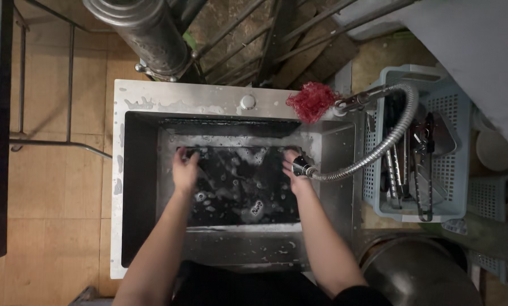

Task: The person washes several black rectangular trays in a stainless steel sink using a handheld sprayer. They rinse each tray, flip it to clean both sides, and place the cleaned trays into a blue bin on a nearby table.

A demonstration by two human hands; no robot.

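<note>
beside the sink (231, 93), red scourer (311, 102), tongs basket (455, 113)

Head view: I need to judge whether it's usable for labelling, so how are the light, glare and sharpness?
Head view: dim, warm light; the sink walls show pale sheen, not harsh glare; the black tray is dark, with detail lost beneath suds; the left hand and right hand are slightly soft; the frame's right corners fall into shadow.
</note>
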